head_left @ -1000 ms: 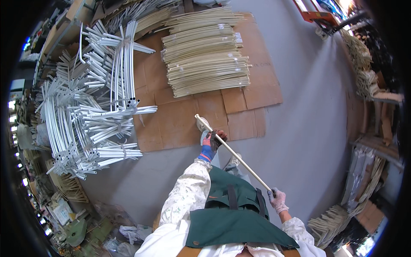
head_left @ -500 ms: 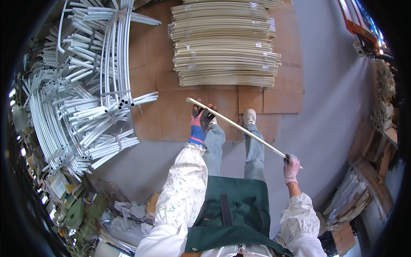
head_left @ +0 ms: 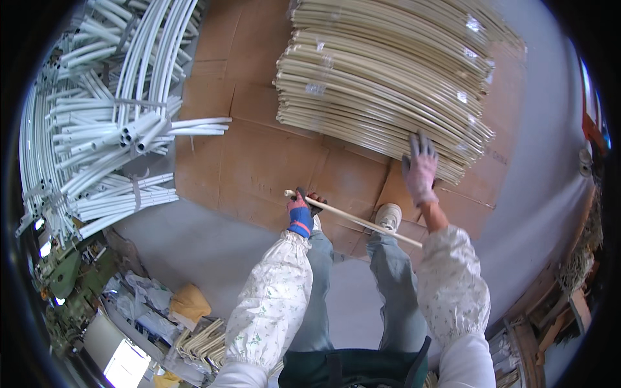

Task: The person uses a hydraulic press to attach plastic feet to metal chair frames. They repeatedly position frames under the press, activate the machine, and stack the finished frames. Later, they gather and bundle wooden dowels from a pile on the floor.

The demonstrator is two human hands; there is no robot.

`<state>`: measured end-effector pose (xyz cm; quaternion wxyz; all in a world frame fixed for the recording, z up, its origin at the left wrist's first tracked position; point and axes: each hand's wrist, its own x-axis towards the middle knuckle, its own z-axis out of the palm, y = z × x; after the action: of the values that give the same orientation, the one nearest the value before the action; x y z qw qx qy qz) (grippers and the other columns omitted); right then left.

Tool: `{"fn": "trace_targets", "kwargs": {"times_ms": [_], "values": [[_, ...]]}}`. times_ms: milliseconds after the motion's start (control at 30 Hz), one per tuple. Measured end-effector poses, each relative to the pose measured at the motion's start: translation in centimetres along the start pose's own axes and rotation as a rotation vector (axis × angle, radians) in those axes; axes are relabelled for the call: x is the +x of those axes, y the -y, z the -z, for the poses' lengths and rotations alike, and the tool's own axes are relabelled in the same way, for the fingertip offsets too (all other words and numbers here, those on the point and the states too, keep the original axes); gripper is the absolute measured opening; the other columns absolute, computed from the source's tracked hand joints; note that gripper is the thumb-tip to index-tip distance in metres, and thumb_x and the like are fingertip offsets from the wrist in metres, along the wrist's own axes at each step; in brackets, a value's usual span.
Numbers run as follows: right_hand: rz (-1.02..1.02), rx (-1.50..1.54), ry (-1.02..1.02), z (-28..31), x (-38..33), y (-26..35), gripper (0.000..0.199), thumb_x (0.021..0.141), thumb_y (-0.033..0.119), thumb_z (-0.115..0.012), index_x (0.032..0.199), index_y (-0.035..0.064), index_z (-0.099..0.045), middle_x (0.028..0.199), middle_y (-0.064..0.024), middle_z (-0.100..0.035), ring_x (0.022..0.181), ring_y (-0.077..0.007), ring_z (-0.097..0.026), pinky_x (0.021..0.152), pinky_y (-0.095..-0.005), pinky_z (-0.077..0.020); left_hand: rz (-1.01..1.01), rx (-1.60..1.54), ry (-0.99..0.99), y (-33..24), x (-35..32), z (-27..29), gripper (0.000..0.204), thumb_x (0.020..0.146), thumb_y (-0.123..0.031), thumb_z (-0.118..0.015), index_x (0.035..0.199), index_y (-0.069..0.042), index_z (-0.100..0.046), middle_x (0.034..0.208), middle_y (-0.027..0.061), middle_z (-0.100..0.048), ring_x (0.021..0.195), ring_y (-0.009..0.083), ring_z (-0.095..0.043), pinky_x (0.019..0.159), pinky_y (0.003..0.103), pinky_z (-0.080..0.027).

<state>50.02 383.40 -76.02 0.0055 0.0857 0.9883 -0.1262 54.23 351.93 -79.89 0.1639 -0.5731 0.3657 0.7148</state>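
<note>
A long cream tube (head_left: 362, 221) slants across in front of my legs. My left hand (head_left: 304, 205), in a pink, blue and dark work glove, is closed around it near its left end. The tube's other end reaches toward my right forearm. My right hand (head_left: 422, 169), in a pink and grey glove, is off that tube, with its fingers stretched out over the near edge of a big stack of cream tubes (head_left: 381, 97). Its fingertips appear to rest on the stack. Strips of clear tape bind the tubes in bundles.
Flattened cardboard (head_left: 259, 152) lies under the stack and my feet. Bundles of white tubes (head_left: 123, 187) are piled on the left. Green machinery (head_left: 65, 275), a yellow cloth (head_left: 190, 304) and plastic bags stand at lower left. Wooden pieces (head_left: 550, 339) line the right side.
My right hand has let go of the tube's right end and moved forward onto the stack. My left hand still holds the tube. The view has shifted closer to the stack.
</note>
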Motion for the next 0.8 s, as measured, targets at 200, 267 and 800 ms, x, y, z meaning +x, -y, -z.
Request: {"fn": "trace_targets", "kwargs": {"times_ms": [200,267,800], "values": [[0.023,-0.229,-0.216,-8.3,6.7,-3.5,0.064,0.068,0.033,-0.065,0.124,0.0117,-0.043,0.122,-0.01,-0.043,0.111,-0.0289,-0.04,0.091,-0.0449,-0.0323,-0.078,-0.035,0.086,-0.6,8.7,-0.7,0.025,0.086,-0.027,-0.05,0.087,-0.003,-0.044,0.072,0.0117,-0.052,0.062,0.0303,-0.057,0.064,0.05,-0.053],[0.07,-0.248,-0.258,-8.7,6.2,-4.0,0.063,0.067,0.032,-0.065,0.123,0.0115,-0.044,0.118,-0.0098,-0.045,0.109,-0.0285,-0.042,0.089,-0.0441,-0.0334,-0.053,-0.073,0.116,-0.7,11.6,-0.8,0.023,0.085,-0.026,-0.052,0.084,-0.003,-0.046,0.071,0.0111,-0.053,0.067,0.0297,-0.057,0.07,0.051,-0.052],[-1.072,1.014,-0.591,-14.7,-10.3,-25.1,0.039,0.086,0.035,-0.048,0.104,0.0017,-0.057,0.088,-0.0023,-0.057,0.079,-0.0131,-0.048,0.073,-0.0277,-0.0415,-0.27,0.248,0.494,-18.6,26.9,-8.8,0.047,0.079,-0.041,-0.061,0.11,-0.007,-0.054,0.072,0.0037,-0.053,0.061,0.0094,-0.048,0.051,0.021,-0.04]]}}
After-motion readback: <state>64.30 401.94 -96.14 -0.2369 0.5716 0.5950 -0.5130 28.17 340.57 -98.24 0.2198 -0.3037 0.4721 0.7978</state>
